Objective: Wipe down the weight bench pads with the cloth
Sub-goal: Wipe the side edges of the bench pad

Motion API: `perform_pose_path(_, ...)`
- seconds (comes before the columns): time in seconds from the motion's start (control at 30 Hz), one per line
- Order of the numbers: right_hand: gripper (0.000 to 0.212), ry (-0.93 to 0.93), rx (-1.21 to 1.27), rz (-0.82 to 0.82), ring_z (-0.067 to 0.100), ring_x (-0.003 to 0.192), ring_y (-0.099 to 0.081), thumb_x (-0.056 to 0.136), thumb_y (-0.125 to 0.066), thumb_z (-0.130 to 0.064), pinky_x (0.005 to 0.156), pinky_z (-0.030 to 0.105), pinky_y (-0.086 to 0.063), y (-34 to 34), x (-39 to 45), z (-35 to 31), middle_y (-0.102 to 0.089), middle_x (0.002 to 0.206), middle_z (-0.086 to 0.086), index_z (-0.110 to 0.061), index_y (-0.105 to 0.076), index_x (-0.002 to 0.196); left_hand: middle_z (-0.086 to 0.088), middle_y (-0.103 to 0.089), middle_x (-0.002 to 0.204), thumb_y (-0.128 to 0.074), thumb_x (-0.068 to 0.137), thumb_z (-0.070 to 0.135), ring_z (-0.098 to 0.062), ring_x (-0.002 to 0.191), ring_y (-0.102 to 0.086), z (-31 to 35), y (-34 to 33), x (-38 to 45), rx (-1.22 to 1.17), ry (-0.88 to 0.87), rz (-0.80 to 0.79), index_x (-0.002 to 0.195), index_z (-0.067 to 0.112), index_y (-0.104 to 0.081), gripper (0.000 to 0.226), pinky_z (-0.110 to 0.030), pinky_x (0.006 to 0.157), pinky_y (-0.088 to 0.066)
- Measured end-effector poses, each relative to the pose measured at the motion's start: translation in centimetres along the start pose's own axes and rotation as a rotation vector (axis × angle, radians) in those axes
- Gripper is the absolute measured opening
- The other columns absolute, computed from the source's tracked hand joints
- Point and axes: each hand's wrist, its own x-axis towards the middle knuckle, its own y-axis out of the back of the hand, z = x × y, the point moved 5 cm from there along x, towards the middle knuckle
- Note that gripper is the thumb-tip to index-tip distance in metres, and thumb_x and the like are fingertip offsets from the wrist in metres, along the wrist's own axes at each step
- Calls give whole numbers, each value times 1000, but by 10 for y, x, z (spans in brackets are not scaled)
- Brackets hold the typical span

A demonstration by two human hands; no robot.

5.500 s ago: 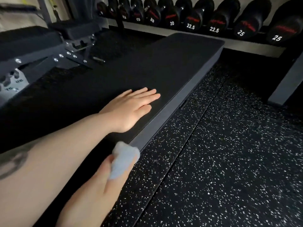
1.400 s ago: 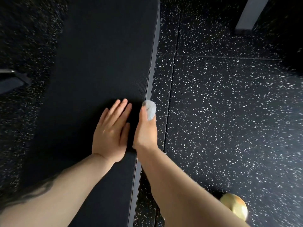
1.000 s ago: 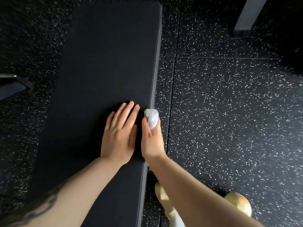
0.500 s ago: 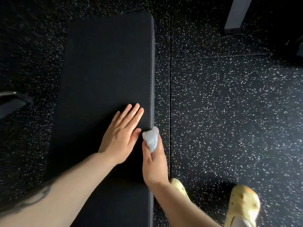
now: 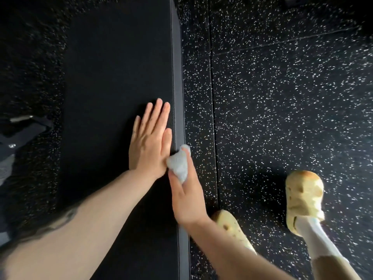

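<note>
Pinched in my right hand (image 5: 186, 196) is the bunched pale-blue cloth (image 5: 178, 165), pressed against the right side edge of the black bench pad (image 5: 119, 77). My left hand (image 5: 150, 141) lies flat on the pad's top just beside it, fingers straight and together, thumb side touching the cloth. Right of the bench, on the speckled black floor (image 5: 282, 108), I see two yellow clogs (image 5: 303, 196). Grey metal frame parts (image 5: 18, 130) show at the left edge.

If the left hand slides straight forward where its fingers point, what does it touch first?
Probably nothing: the flat left hand lies on the black textured bench pad, and the pad ahead looks bare up to the picture's edge.
</note>
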Motion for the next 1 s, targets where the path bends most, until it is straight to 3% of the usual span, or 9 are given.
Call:
perform_pose_path(0.1,40,19,16,40,-14,106,-53,97,-42,-33,95,17,-39,4,67,-29,-58,115,-27,-27,-41,137,8,-6,160,-31,102,22,-10,148,-1,-1,-1,-3,27,9,9,153,21,-13,54,-35,120,-3)
perform_pose_path(0.23,47,21,134,120,-30,115,-35,101,-44,-36,96,-1,-25,0,37,-24,-39,118,-54,-37,-31,146,7,-10,160,-27,101,27,-9,148,-2,-2,1,0,-51,7,-24,152,21,-18,52,-36,120,-5)
perform_pose_path(0.3,57,-83,181,136,-19,131,-31,91,-42,-64,114,16,-24,-4,-16,2,-36,138,-43,-50,-27,145,9,-12,159,-24,101,29,-8,147,-4,-4,6,3,-42,-23,-24,151,23,-21,51,-37,120,-7)
perform_pose_path(0.37,66,-175,153,142,-7,134,-37,82,-41,-77,116,34,-30,-5,-53,13,-43,144,-25,-53,-30,142,10,-10,159,-22,102,32,-7,147,-3,-9,8,7,9,-46,-43,152,26,-18,51,-36,120,-6)
perform_pose_path(0.5,43,-129,92,156,-13,120,-44,95,-41,-46,104,18,-35,-4,9,-6,-50,131,-27,-33,-44,136,10,-11,160,-23,100,31,-8,147,-5,-10,7,10,9,-39,-34,152,25,-19,52,-35,120,-7)
perform_pose_path(0.63,56,-88,-34,199,1,126,-46,91,-34,-50,106,22,-35,-3,93,-42,-52,137,-14,-28,-41,141,6,-26,156,-29,98,30,-11,145,-19,-15,13,21,21,2,40,147,22,-35,49,-30,114,-17)
perform_pose_path(0.73,52,-102,32,181,-20,131,-27,101,-42,-37,110,9,-19,-3,50,-34,-33,143,-38,-33,-27,150,9,-21,157,-27,98,34,-10,146,-14,-25,18,40,-29,74,38,149,24,-30,52,-31,116,-14)
perform_pose_path(0.83,51,-191,86,137,-29,117,-33,101,-45,-29,109,13,-21,-1,15,-20,-35,119,-59,-41,-28,147,8,-16,158,-25,99,35,-11,147,-9,-28,21,62,-74,107,18,150,23,-25,53,-33,119,-8)
perform_pose_path(1.0,23,-218,98,187,-4,117,-43,101,-40,-21,89,14,-36,-2,45,-41,-42,129,-24,-39,-51,110,8,-13,159,-20,99,37,-12,148,-7,-34,20,89,-66,79,28,151,24,-21,54,-38,120,-9)
